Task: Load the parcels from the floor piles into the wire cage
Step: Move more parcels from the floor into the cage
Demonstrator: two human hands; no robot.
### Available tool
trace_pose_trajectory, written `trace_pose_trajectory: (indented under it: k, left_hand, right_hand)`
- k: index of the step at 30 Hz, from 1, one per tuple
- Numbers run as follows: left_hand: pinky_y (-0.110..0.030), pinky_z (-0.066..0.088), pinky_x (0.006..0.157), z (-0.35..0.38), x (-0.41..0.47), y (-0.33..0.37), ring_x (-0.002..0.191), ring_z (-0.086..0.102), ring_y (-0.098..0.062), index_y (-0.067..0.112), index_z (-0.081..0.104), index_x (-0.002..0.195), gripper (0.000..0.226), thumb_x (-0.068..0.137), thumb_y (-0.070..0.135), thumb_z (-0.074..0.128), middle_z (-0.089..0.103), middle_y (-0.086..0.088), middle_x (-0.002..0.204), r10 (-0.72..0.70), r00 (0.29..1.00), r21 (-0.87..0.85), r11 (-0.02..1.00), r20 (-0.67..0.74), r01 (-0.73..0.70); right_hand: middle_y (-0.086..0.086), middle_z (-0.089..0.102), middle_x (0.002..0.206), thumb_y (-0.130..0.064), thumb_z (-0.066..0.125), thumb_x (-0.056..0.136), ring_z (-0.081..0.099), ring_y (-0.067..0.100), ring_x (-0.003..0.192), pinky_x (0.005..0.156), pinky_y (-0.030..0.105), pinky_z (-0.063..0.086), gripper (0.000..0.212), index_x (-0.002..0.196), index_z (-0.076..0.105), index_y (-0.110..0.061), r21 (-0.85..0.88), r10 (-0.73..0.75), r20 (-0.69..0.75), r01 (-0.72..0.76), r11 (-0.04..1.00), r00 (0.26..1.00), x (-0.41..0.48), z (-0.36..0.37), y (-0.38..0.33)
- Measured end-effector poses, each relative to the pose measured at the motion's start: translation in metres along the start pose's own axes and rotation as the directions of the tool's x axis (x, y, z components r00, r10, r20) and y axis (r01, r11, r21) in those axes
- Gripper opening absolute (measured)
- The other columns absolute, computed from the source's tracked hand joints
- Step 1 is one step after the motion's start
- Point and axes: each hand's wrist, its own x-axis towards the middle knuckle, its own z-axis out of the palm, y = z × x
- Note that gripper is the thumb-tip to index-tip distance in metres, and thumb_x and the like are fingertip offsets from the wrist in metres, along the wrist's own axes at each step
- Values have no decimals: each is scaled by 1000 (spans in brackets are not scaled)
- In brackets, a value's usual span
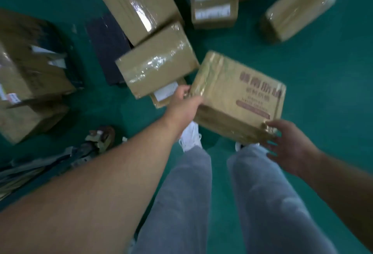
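A taped brown cardboard parcel with red print (pixel 240 96) is off the floor in front of my legs, tilted. My left hand (pixel 184 102) grips its left edge, with the fingers curled round the corner. My right hand (pixel 286 145) is at its near right corner with the fingers spread, and the fingertips touch the box. Several more taped parcels lie on the green floor: one (pixel 157 62) just left of the held box, a long one (pixel 133 1) behind it, a labelled one (pixel 214 7) and one at the far right (pixel 296 9). The wire cage is not in view.
Big cartons (pixel 30 68) are stacked at the left. A dark flat package (pixel 109 48) lies between them and the middle parcels. Another person's sandalled foot (pixel 101 136) stands at the lower left. A small flat labelled parcel (pixel 165 94) lies under the middle one.
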Motion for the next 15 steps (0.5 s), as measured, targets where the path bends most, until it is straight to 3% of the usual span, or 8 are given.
trace_pose_trajectory:
  k: [3,7,11,13,15]
  left_hand:
    - [-21,38,71,-24,-80,24,99,59,-9,23,55,131,39,93,16,64,64,8,110,5,1000,-113,994,28,-2]
    - [-22,40,73,-62,-186,50,99,58,-4,25,53,133,41,94,21,65,64,9,114,49,998,-194,979,-41,-56]
    - [-20,38,71,-100,-300,53,95,56,-2,29,49,129,37,95,24,65,62,11,108,61,988,-354,929,-144,-109]
    - [-25,46,81,-116,-351,35,98,60,-7,27,49,130,48,87,32,70,64,8,110,42,981,-432,894,-187,-121]
    - [-41,51,99,-130,-393,8,105,65,-16,28,52,130,68,67,43,73,68,2,114,-9,974,-533,838,-227,-116]
  right_hand:
    - [-5,66,115,-33,58,95,60,17,101,88,42,39,39,133,50,-40,-145,-123,14,123,982,992,-88,-27,-43]
    - [-8,68,121,-34,55,97,62,14,108,87,38,42,34,130,56,-43,-297,-251,113,274,915,961,-197,-30,-83]
    - [-10,65,128,-38,53,99,61,17,114,88,39,45,36,133,54,-50,-471,-315,257,403,784,914,-301,-16,-107]
    - [-10,65,127,-38,53,99,61,18,114,90,40,45,34,130,56,-51,-536,-321,326,454,712,889,-343,-2,-106]
    - [-9,66,124,-39,55,98,61,20,114,96,44,43,32,127,58,-52,-601,-311,388,494,628,868,-381,18,-97]
